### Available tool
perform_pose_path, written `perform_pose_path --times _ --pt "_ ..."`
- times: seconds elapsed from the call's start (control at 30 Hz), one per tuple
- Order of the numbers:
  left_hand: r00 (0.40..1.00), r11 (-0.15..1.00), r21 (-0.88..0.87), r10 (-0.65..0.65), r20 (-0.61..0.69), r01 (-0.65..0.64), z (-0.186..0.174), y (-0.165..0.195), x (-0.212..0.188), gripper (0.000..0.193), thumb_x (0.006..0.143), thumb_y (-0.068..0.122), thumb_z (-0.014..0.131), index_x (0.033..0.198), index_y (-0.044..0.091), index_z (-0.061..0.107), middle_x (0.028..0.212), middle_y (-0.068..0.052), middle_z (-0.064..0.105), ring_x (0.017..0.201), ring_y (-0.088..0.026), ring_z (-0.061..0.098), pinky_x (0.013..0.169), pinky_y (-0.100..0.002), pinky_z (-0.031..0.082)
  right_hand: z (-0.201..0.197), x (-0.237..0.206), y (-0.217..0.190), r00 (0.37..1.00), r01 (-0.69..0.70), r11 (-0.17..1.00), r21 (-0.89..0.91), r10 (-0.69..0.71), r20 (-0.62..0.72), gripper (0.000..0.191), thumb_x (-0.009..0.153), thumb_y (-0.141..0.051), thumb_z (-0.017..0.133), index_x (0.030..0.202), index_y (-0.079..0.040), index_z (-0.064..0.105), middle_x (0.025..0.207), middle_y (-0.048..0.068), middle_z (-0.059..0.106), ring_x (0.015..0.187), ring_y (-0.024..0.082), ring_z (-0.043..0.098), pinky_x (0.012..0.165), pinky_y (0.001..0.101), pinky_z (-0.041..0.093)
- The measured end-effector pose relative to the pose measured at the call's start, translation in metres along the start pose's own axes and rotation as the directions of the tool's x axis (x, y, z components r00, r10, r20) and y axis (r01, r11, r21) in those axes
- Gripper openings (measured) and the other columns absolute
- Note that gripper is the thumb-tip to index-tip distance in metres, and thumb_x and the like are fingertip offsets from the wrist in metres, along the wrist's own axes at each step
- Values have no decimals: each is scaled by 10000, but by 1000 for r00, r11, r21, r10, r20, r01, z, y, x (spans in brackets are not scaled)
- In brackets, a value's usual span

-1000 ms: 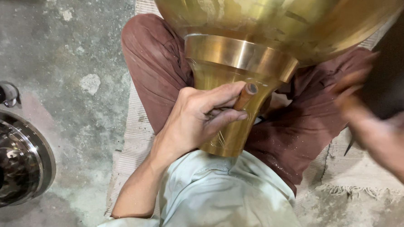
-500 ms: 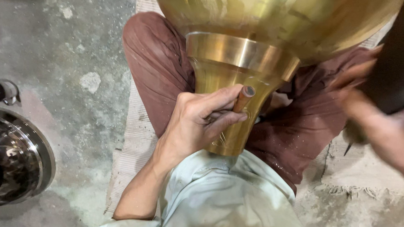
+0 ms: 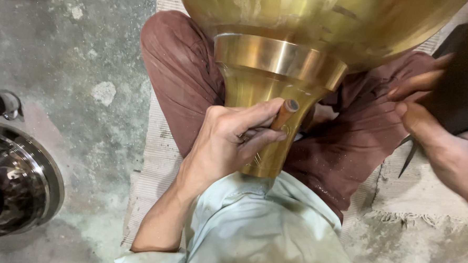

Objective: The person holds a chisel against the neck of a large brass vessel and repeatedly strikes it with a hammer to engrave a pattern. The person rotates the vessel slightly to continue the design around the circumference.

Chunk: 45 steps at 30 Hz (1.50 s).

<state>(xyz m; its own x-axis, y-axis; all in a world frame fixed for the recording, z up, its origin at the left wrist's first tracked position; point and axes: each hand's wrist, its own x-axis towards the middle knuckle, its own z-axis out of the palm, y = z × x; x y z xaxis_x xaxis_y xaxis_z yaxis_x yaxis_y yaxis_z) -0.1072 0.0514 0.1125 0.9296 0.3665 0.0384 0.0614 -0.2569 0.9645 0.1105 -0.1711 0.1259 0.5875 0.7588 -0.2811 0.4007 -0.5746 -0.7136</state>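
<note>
- Brass vessel [image 3: 278, 81], a big golden bowl on a flared neck, lies across the seated person's lap, its narrow end pointing at six o'clock toward the pale shirt [image 3: 261, 227] and its wide bowl filling the frame at twelve.
- Left hand [image 3: 228, 142] comes in from seven o'clock, forearm bent up, wrist cocked; its fingers wrap closed round a short brown punch-like tool [image 3: 285, 114], thumb laid along it, the tip set against the neck.
- Right hand [image 3: 439, 140] sits at three o'clock, raised and blurred, fingers curled shut on a dark object [image 3: 462, 78] that I cannot identify; a thin dark pointed piece [image 3: 409, 155] hangs just below it.
- Maroon trousers [image 3: 178, 76] cradle the neck from both sides, over a woven mat [image 3: 154, 159].
- Risk, as I judge it: a strike landing off the tool's small head could catch the left thumb beside it, or the tip could skid on the curved, polished brass and scar it. The vessel has only the legs to steady it, so it might roll.
- Farther off, at nine o'clock on the concrete floor [image 3: 79, 51], a shiny steel bowl [image 3: 16, 185] stands well apart.
</note>
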Motion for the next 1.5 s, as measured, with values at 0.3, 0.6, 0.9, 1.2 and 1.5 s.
perform_pose_path --times 0.3,0.6,0.9,1.2,1.5 --pt "998 997 40 58 39 -60 -2 -2 -3 432 879 34 819 1279 17 657 1070 -176 750 916 -291 783 760 -313 618 1 -9 2 998 67 996 -53 -67 -7 471 911 -59 702 1366 -123 601 981 87 743 832 176 734 735 274 588" --pt "997 994 83 70 35 -72 1 -4 -4 433 849 22 829 1247 -8 661 1081 -188 747 919 -296 781 759 -313 621 -9 -22 17 998 13 953 -302 5 57 487 949 -40 669 1418 -142 585 1022 126 749 867 208 733 763 284 591" --pt "995 994 100 28 91 -38 2 -6 -6 355 848 43 855 1158 -17 691 954 -184 748 836 -295 777 700 -334 593 1 -16 -9 998 32 934 -355 -8 68 501 789 22 688 1275 -99 674 878 94 733 730 196 685 628 296 540" --pt "994 993 66 90 69 -95 6 -8 -12 420 840 14 827 1226 -5 663 1048 -170 751 900 -292 773 770 -321 611 -2 -19 -32 998 21 873 -487 10 63 490 790 33 749 1248 -142 725 866 101 765 661 170 722 609 320 555" --pt "992 991 101 71 108 -82 5 -9 -12 415 829 15 824 1215 -13 672 1026 -170 751 905 -324 767 771 -352 601 -5 -27 -8 975 -160 876 -455 213 69 527 814 18 759 1308 -157 698 820 146 755 702 187 698 611 320 547"
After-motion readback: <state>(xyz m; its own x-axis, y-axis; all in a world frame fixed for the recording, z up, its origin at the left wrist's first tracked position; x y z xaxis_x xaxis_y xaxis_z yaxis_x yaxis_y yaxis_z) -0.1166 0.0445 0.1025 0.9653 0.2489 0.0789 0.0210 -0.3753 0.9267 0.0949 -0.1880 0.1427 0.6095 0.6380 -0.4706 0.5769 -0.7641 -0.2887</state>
